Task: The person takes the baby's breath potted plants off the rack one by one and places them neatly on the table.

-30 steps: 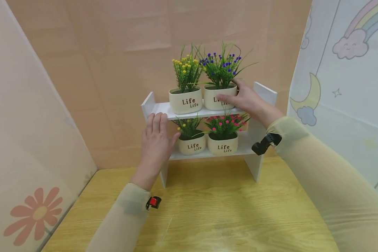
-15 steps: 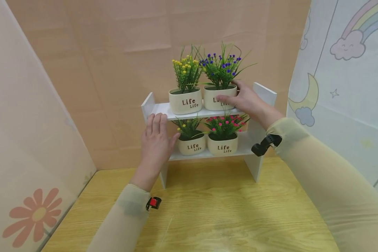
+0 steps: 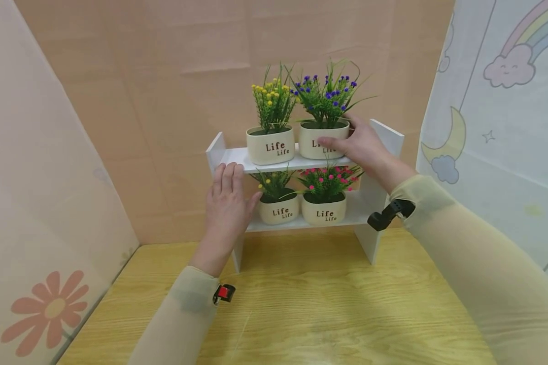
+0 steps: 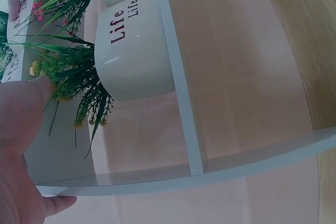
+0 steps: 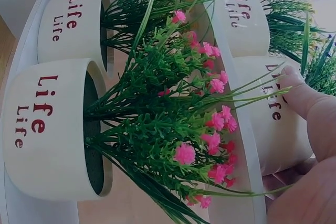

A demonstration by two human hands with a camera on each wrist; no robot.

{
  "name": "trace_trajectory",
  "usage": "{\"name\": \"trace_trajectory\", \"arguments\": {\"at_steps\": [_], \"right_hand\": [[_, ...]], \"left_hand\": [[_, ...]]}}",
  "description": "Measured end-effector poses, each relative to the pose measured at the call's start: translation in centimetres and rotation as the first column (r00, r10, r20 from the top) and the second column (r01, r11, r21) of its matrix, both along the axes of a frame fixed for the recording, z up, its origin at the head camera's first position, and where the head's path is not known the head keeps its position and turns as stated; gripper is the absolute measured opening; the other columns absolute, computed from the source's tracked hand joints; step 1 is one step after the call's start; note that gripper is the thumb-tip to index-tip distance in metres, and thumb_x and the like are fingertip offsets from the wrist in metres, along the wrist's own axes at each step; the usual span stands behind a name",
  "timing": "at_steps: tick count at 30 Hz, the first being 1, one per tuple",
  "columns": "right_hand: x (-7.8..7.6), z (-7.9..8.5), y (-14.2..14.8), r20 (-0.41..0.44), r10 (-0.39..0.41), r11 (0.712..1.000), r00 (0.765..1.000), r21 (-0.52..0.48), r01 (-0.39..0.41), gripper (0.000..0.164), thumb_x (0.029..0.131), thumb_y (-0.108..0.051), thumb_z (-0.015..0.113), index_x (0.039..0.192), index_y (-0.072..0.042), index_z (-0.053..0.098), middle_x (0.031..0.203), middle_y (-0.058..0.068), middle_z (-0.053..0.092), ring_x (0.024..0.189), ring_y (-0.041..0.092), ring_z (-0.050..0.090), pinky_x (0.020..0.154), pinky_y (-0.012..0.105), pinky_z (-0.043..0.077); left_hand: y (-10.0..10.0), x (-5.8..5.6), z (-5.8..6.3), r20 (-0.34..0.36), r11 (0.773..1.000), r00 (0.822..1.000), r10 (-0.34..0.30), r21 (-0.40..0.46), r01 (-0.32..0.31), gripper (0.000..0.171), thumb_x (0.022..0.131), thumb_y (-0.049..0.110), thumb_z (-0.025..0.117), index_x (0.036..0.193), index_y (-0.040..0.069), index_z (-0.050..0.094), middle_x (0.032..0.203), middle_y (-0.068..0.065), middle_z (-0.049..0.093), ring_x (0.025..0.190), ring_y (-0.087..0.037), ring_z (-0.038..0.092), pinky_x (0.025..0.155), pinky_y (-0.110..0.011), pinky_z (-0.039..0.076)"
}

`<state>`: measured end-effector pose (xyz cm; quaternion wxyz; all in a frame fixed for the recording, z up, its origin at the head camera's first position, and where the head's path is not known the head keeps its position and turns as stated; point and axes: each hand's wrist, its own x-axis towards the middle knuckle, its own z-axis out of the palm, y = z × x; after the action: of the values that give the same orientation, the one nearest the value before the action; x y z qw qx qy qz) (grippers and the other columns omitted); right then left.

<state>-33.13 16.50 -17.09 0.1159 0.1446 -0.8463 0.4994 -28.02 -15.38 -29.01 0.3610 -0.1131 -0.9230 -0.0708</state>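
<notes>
With right hand [image 3: 367, 148], pinches right end of purple-flowered pot [image 3: 308, 138], lengthwise along upper shelf [image 3: 235, 156]; rests left hand [image 3: 227, 213] straight-fingered, farther off.

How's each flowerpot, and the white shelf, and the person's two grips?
White shelf unit: standing, loaded
Purple-flowered pot: upright, held
Upper yellow-flowered pot: upright, resting
Lower yellow-flowered pot: upright, resting
Pink-flowered pot: upright, resting
Right grip: holding the purple-flowered pot
Left grip: touching the white shelf unit

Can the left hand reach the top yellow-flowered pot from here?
Likely yes: the left hand touches the shelf left of the top yellow-flowered pot, with nothing visible between them; the right hand holds the purple-flowered pot.
</notes>
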Motion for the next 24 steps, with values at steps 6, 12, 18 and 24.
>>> {"name": "trace_trajectory", "arguments": {"at_steps": [6, 12, 18, 24], "right_hand": [[0.2, 0.0, 0.7, 0.014, -0.024, 1.0, 1.0, 0.009, 0.024, 0.113, 0.093, -0.055, 0.087, 0.178, -0.024, 0.019, 0.161, 0.015, 0.053, 0.148, 0.031, 0.049, 0.126, 0.052, 0.035], [0.8, 0.1, 1.2, 0.021, -0.035, 0.999, 0.999, 0.022, 0.035, 0.118, 0.093, -0.058, 0.086, 0.179, -0.025, 0.012, 0.166, 0.016, 0.048, 0.15, 0.031, 0.046, 0.125, 0.053, 0.037], [2.0, 0.2, 1.5, 0.019, -0.049, 0.999, 0.999, 0.01, 0.049, 0.116, 0.093, -0.057, 0.086, 0.179, -0.027, 0.014, 0.166, 0.015, 0.049, 0.148, 0.031, 0.047, 0.122, 0.054, 0.039], [3.4, 0.2, 1.8, -0.001, -0.041, 0.999, 0.999, -0.014, 0.041, 0.104, 0.093, -0.054, 0.088, 0.175, -0.036, 0.028, 0.163, 0.01, 0.054, 0.147, 0.03, 0.049, 0.117, 0.053, 0.041]], "left_hand": [[0.1, -0.1, -0.1, -0.017, 1.0, 1.0, 0.005, 0.01, -0.005, 0.082, 0.109, 0.05, 0.068, 0.163, 0.006, 0.024, 0.166, -0.016, 0.029, 0.162, -0.038, 0.018, 0.113, -0.062, 0.046], [0.2, -0.2, -0.2, -0.026, 1.0, 1.0, 0.009, 0.017, -0.008, 0.082, 0.108, 0.05, 0.069, 0.162, 0.006, 0.025, 0.166, -0.015, 0.029, 0.162, -0.037, 0.018, 0.113, -0.062, 0.046], [0.3, -0.2, -0.2, -0.005, 0.999, 1.0, 0.014, 0.031, -0.014, 0.082, 0.108, 0.05, 0.07, 0.162, 0.007, 0.025, 0.167, -0.014, 0.028, 0.163, -0.037, 0.016, 0.115, -0.062, 0.044], [0.4, -0.2, -0.1, -0.002, 0.999, 1.0, 0.018, 0.034, -0.018, 0.082, 0.108, 0.049, 0.069, 0.162, 0.007, 0.025, 0.167, -0.014, 0.028, 0.164, -0.037, 0.016, 0.115, -0.062, 0.044]]}}
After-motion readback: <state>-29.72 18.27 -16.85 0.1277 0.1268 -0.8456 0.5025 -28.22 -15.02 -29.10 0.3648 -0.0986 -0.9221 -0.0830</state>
